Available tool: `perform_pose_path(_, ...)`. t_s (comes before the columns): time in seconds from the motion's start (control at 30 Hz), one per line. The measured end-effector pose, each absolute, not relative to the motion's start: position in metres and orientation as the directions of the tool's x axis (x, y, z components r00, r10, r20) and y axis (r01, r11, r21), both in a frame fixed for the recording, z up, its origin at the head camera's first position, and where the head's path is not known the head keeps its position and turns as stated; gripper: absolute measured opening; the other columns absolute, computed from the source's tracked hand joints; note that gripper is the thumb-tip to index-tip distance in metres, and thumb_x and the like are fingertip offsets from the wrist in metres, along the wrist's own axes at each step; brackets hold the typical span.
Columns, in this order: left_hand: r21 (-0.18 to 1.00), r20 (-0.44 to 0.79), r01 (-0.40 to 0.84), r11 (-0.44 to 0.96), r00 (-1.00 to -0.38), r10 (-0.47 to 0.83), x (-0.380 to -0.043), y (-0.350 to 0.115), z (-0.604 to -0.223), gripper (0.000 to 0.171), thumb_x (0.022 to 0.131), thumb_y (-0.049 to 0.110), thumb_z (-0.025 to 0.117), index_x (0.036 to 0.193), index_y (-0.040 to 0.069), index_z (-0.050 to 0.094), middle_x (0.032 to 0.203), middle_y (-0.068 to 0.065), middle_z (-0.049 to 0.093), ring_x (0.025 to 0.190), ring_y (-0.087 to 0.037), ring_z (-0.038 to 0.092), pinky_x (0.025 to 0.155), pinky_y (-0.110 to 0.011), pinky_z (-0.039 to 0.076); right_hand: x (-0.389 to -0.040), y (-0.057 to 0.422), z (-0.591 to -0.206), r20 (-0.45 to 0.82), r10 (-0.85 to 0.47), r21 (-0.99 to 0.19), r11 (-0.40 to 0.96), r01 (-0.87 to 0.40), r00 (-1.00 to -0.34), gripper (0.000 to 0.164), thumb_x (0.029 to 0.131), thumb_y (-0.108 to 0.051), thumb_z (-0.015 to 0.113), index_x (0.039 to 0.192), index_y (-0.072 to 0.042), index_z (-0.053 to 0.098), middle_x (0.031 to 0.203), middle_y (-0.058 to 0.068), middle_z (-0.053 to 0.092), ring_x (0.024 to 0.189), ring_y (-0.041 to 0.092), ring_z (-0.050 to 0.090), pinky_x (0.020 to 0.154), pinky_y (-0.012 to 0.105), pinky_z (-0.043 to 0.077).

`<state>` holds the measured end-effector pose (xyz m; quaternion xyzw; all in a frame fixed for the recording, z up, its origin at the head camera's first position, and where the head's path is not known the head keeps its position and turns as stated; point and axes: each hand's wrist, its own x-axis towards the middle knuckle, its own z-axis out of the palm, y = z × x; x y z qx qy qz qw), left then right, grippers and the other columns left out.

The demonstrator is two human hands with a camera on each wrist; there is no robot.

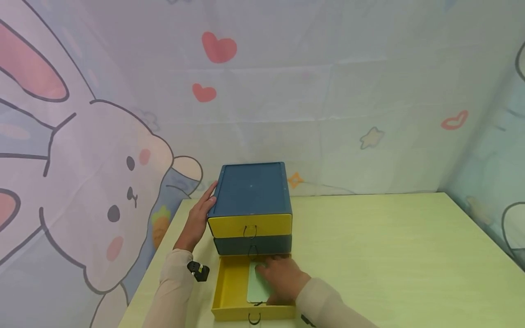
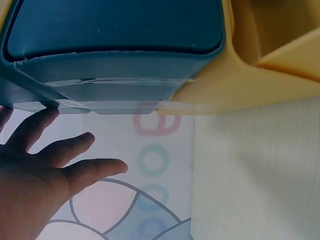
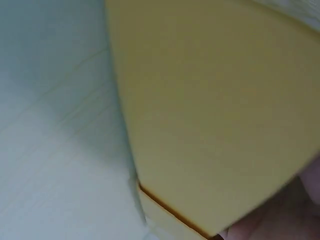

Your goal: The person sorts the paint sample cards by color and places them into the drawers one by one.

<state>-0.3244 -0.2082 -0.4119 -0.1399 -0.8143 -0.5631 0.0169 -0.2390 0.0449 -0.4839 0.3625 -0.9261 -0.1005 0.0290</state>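
A stack of small drawers (image 1: 252, 189), blue and yellow, stands on the table, its lowest yellow drawer (image 1: 229, 282) pulled out at the front. My left hand (image 1: 199, 218) rests against the stack's left side. In the left wrist view, the fingers of that left hand (image 2: 45, 155) are spread, with fingertips right at the blue side. My right hand (image 1: 283, 278) reaches into the lowest drawer, over a flat pale green rectangular thing (image 1: 255, 287). In the right wrist view the yellow drawer wall (image 3: 210, 110) hides most of this hand, and I cannot tell whether its fingers grip the green thing.
The upper yellow drawer (image 1: 229, 226) and the dark middle drawer (image 1: 229, 246) are pushed in, each with a small ring pull. The pale table (image 1: 381, 255) stretches to the right. A printed cloth (image 1: 287, 91) with hearts and a rabbit hangs behind and at the left.
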Motion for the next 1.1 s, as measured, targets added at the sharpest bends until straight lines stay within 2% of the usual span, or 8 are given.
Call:
perform_pose_path(0.27, 0.910, 0.190, 0.252, 0.329, -0.959, 0.208, -0.325, -0.208, -0.410, 0.054, 0.106, 0.057, 0.028, 0.158, 0.049, 0.018, 0.170, 0.004, 0.015, 0.155, -0.037, 0.025, 0.123, -0.065, 0.021, -0.235, 0.044, -0.462, -0.023, -0.658, 0.095, 0.748, -0.657, -0.753, 0.047, 0.067, -0.047, 0.090, 0.104, -0.024, 0.071, 0.082, -0.007, 0.068, 0.070, 0.007, 0.059, 0.059, 0.024, 0.053)
perform_pose_path(0.4, 0.908, 0.188, 0.251, 0.335, -0.960, 0.208, -0.325, -0.208, -0.410, 0.056, 0.106, 0.057, 0.027, 0.160, 0.045, 0.017, 0.170, 0.004, 0.014, 0.155, -0.037, 0.024, 0.123, -0.065, 0.020, -0.225, 0.044, -0.448, 0.050, -0.668, 0.076, 0.743, -0.664, -0.742, 0.046, 0.073, -0.045, 0.088, 0.110, -0.023, 0.073, 0.090, -0.008, 0.072, 0.076, 0.007, 0.063, 0.063, 0.024, 0.055)
perform_pose_path(0.53, 0.907, 0.189, 0.252, 0.338, -0.960, 0.208, -0.324, -0.208, -0.409, 0.056, 0.106, 0.057, 0.027, 0.160, 0.044, 0.017, 0.170, 0.004, 0.015, 0.155, -0.037, 0.026, 0.123, -0.065, 0.022, -0.213, 0.043, -0.436, 0.121, -0.692, -0.024, 0.714, -0.699, -0.712, 0.044, 0.078, -0.041, 0.085, 0.115, -0.021, 0.072, 0.100, -0.008, 0.075, 0.079, 0.005, 0.066, 0.063, 0.021, 0.054)
perform_pose_path(0.7, 0.909, 0.183, 0.246, 0.336, -0.961, 0.209, -0.325, -0.207, -0.408, 0.055, 0.106, 0.057, 0.029, 0.159, 0.047, 0.018, 0.170, 0.004, 0.016, 0.154, -0.038, 0.027, 0.122, -0.065, 0.024, -0.199, 0.042, -0.424, 0.071, -0.724, -0.213, 0.661, -0.719, -0.686, 0.040, 0.084, -0.039, 0.081, 0.118, -0.022, 0.071, 0.107, -0.009, 0.075, 0.081, -0.001, 0.065, 0.068, 0.015, 0.053)
perform_pose_path(0.83, 0.912, 0.182, 0.244, 0.329, -0.961, 0.208, -0.324, -0.208, -0.409, 0.055, 0.107, 0.055, 0.029, 0.160, 0.044, 0.017, 0.171, 0.003, 0.014, 0.154, -0.039, 0.026, 0.122, -0.065, 0.023, -0.188, 0.042, -0.423, -0.016, -0.771, -0.439, 0.578, -0.688, -0.637, 0.037, 0.087, -0.033, 0.078, 0.121, -0.019, 0.071, 0.108, -0.011, 0.075, 0.083, -0.005, 0.064, 0.074, 0.012, 0.052)
perform_pose_path(0.97, 0.915, 0.185, 0.249, 0.318, -0.958, 0.219, -0.324, -0.207, -0.410, 0.055, 0.107, 0.053, 0.028, 0.160, 0.044, 0.017, 0.171, 0.002, 0.013, 0.155, -0.039, 0.024, 0.123, -0.065, 0.022, -0.178, 0.049, -0.443, -0.071, -0.793, -0.752, 0.441, -0.490, -0.605, 0.030, 0.091, -0.025, 0.075, 0.117, -0.012, 0.073, 0.100, -0.008, 0.076, 0.080, -0.006, 0.063, 0.075, 0.013, 0.054)
perform_pose_path(1.03, 0.916, 0.187, 0.251, 0.312, -0.958, 0.219, -0.324, -0.206, -0.411, 0.054, 0.107, 0.053, 0.029, 0.160, 0.044, 0.017, 0.171, 0.002, 0.012, 0.155, -0.039, 0.024, 0.123, -0.065, 0.021, -0.173, 0.052, -0.460, -0.072, -0.800, -0.855, 0.357, -0.376, -0.595, 0.024, 0.093, -0.021, 0.072, 0.113, -0.008, 0.074, 0.095, -0.001, 0.076, 0.077, -0.007, 0.062, 0.074, 0.014, 0.054)
perform_pose_path(1.1, 0.918, 0.188, 0.250, 0.308, -0.958, 0.216, -0.323, -0.206, -0.412, 0.054, 0.107, 0.054, 0.028, 0.160, 0.044, 0.017, 0.171, 0.003, 0.012, 0.155, -0.039, 0.023, 0.123, -0.065, 0.021, -0.168, 0.052, -0.478, -0.086, -0.783, -0.910, 0.314, -0.271, -0.616, 0.019, 0.094, -0.017, 0.070, 0.106, -0.003, 0.075, 0.092, 0.006, 0.076, 0.074, -0.009, 0.059, 0.072, 0.014, 0.053)
